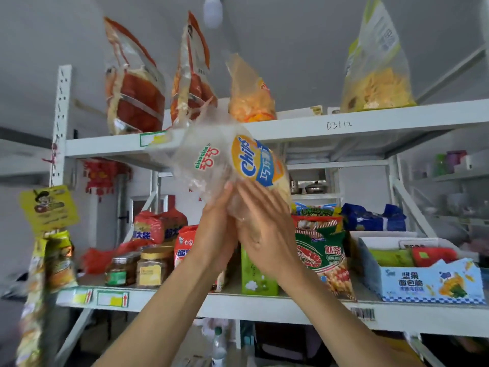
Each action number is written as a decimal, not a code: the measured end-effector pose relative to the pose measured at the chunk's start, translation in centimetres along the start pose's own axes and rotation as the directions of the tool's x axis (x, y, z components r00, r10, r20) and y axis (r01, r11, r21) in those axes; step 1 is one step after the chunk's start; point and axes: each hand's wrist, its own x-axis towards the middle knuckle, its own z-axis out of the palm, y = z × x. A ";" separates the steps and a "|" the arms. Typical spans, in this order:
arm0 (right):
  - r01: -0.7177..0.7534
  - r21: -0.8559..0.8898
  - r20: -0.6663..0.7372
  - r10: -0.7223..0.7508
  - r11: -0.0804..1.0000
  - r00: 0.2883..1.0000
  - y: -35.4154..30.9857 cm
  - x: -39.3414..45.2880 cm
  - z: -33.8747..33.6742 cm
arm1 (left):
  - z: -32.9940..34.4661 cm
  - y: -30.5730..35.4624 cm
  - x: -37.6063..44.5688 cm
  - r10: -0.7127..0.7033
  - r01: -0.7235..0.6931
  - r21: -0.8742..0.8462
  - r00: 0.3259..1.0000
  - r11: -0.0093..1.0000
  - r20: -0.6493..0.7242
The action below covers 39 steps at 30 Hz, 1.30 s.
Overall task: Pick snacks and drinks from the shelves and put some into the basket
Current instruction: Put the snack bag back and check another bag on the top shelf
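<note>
Soft, even daylight; edges bowed (wide lens); slight motion blur.

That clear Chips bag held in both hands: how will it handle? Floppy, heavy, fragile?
The Chips bag is thin crinkled clear film, so probably floppy and slippery. It looks puffy and big, likely light for its size. Both hands, left hand and right hand, cup its lower end; squeezing hard could crush the contents.
</note>
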 end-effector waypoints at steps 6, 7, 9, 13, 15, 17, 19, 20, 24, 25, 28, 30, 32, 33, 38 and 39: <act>-0.168 0.383 -0.072 0.210 0.909 0.975 2.8 0.2 -0.7 | -4.5 1.9 0.4 -0.101 0.101 -0.004 0.988 0.995 -0.119; -0.189 0.363 -0.108 0.243 0.912 0.964 3.6 0.6 -0.9 | -5.0 2.3 0.3 -0.129 0.130 0.000 0.980 0.991 -0.155; -0.344 0.351 -0.093 0.398 0.871 0.913 4.7 2.2 -1.7 | -6.1 2.8 0.1 -0.149 0.160 0.037 0.967 0.986 -0.207; -0.744 0.456 0.429 0.612 0.488 0.665 7.7 5.1 -2.6 | -7.7 3.6 -0.7 -0.135 0.171 0.155 0.965 0.973 -0.223; -0.820 0.484 0.653 0.498 0.304 0.570 8.5 5.2 -2.5 | -8.6 4.2 -1.4 -0.146 0.193 0.197 0.962 0.961 -0.230; -0.832 0.511 0.737 0.387 0.217 0.554 8.3 4.7 -1.8 | -9.6 4.7 -2.2 -0.161 0.223 0.234 0.953 0.946 -0.258; -0.817 0.549 0.748 0.333 0.177 0.574 7.3 4.0 -0.3 | -10.9 5.1 -2.9 -0.166 0.245 0.259 0.941 0.934 -0.294; -0.805 0.576 0.744 0.316 0.143 0.588 6.6 3.6 0.6 | -11.7 5.3 -3.5 -0.166 0.257 0.272 0.934 0.927 -0.317; -0.770 0.635 0.723 0.308 0.057 0.619 2.5 1.8 4.1 | -14.0 6.3 -6.6 -0.094 0.256 0.360 0.907 0.897 -0.410; -0.766 0.642 0.726 0.296 0.034 0.621 1.3 1.3 4.9 | -14.9 6.9 -7.6 -0.083 0.265 0.363 0.892 0.893 -0.445; -0.763 0.647 0.746 0.223 -0.020 0.627 -2.7 -0.5 7.7 | -17.7 8.6 -11.5 -0.068 0.302 0.367 0.844 0.880 -0.532; -0.780 0.625 0.773 0.167 -0.037 0.612 -5.3 -1.9 9.7 | -19.6 9.7 -14.7 -0.051 0.327 0.383 0.813 0.864 -0.580; -0.801 0.597 0.799 0.106 -0.029 0.592 -7.6 -3.5 11.8 | -20.6 10.5 -17.9 -0.074 0.369 0.379 0.792 0.848 -0.606; -0.817 0.576 0.816 0.065 -0.008 0.575 -8.6 -4.4 12.9 | -20.7 10.8 -19.5 -0.083 0.397 0.381 0.776 0.835 -0.626; -0.885 0.451 0.889 -0.148 0.114 0.434 -14.4 -9.9 16.9 | -23.9 11.8 -28.5 -0.087 0.546 0.346 0.618 0.762 -0.782; -0.895 0.433 0.894 -0.182 0.110 0.410 -15.7 -11.1 17.6 | -24.5 11.9 -30.4 -0.072 0.573 0.350 0.586 0.741 -0.807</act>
